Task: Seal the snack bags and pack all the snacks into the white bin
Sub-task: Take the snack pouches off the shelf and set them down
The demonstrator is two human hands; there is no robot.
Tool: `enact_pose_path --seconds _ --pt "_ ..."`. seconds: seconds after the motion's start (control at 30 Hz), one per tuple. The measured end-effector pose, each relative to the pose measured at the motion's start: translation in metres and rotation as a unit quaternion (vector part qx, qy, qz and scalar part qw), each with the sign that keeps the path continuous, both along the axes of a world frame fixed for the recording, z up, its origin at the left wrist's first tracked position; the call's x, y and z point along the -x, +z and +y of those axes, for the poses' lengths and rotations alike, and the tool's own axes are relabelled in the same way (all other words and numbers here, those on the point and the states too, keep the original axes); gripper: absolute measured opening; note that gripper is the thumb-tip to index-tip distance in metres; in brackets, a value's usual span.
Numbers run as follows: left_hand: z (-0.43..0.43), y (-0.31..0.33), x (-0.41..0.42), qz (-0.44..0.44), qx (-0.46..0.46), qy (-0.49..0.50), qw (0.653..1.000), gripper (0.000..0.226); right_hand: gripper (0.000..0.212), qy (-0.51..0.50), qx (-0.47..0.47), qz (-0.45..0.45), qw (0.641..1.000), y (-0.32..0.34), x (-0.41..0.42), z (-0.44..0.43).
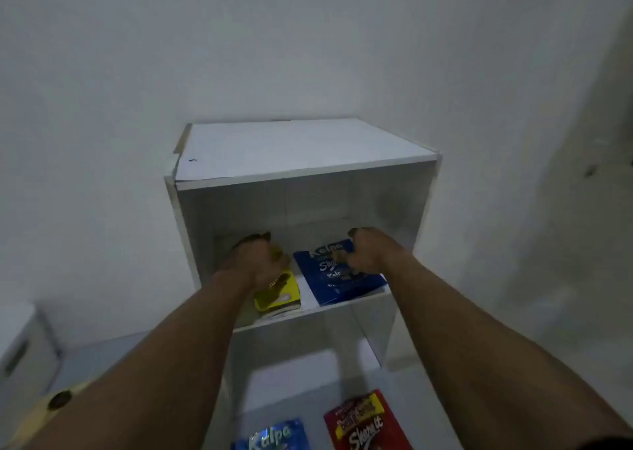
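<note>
Both my arms reach into the upper compartment of a white shelf unit [301, 172]. My left hand [260, 261] grips the top of a yellow snack bag [279, 293] lying on the shelf board. My right hand [368, 252] grips the top edge of a dark blue Kalpa snack bag [339, 280] beside it. On the lower level lie a light blue Kalpa bag [274, 436] and a red snack bag [368, 422], both cut off by the frame's bottom edge.
A white bin [20, 350] with a dark handle slot stands on the floor at the far left. Plain white walls close in behind and to the right of the shelf unit. The scene is dim and slightly blurred.
</note>
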State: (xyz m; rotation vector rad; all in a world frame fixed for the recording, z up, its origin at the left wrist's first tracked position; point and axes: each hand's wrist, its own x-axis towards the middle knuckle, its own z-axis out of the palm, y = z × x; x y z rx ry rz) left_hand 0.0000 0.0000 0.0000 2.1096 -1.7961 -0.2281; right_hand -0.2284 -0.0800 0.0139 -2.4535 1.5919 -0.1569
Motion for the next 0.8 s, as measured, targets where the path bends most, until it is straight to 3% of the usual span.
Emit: enact_pose_path --seconds 0.1,0.3,0.43,0.6,0.7,0.8 --pt "-0.021 -0.013 -0.006 -0.024 -0.055 0.047 0.997 0.084 0.067 0.005 -0.034 0.007 0.999 -0.018 -0.004 -0.034" --pt "-0.056 -0.036 -0.013 0.008 -0.138 0.118 0.983 0.105 0.073 0.044 -0.113 0.05 0.991 -0.06 -0.011 -0.086" --pt "-0.07 -0.038 -0.022 0.048 -0.176 0.13 0.975 0.118 0.112 0.028 -0.144 0.035 0.989 -0.057 -0.016 -0.103" --pt "-0.076 -0.035 -0.03 0.086 -0.184 0.161 0.966 0.119 0.135 0.036 -0.182 0.01 0.983 -0.053 -0.021 -0.114" --pt "-0.079 -0.033 -0.031 0.106 -0.191 0.16 0.963 0.115 0.129 0.043 -0.194 -0.006 0.98 -0.05 -0.024 -0.121" --pt "-0.078 -0.028 -0.029 0.111 -0.183 0.154 0.965 0.105 0.096 0.059 -0.166 -0.022 0.984 -0.05 -0.023 -0.127"
